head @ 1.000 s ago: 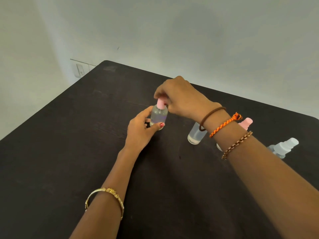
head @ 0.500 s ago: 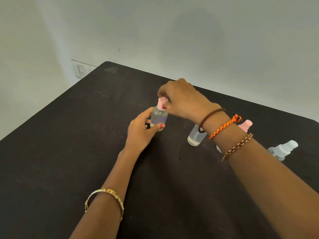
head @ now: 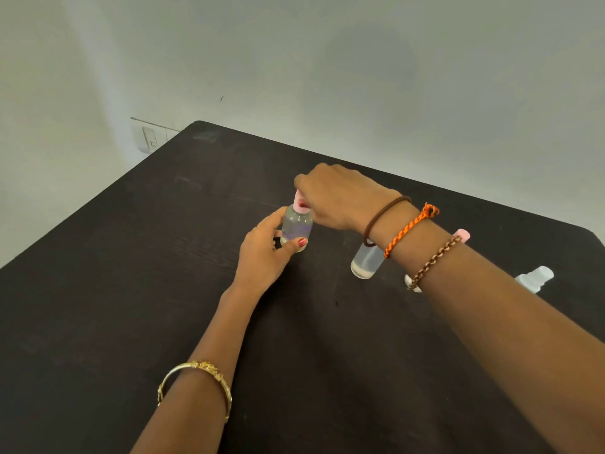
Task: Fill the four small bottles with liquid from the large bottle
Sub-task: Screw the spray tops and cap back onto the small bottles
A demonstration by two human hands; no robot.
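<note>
Dark wood table (head: 131,290), plain grey wall behind. Small clear bottle (head: 297,228) upright mid-table, liquid inside. Left hand (head: 265,253) wraps base, thumb across front. Right hand (head: 337,199) pinches pink cap (head: 299,204) from above. Judgement: light, rigid, smooth plastic, likely slippery if wet; tips easily. Grip body low, twist at cap. Other bottles (head: 366,262) near right forearm, partly hidden.

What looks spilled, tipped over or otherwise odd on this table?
No spill shows on the table. The left hand holds the small bottle upright while the right hand grips its pink cap. Nothing stands out.
</note>
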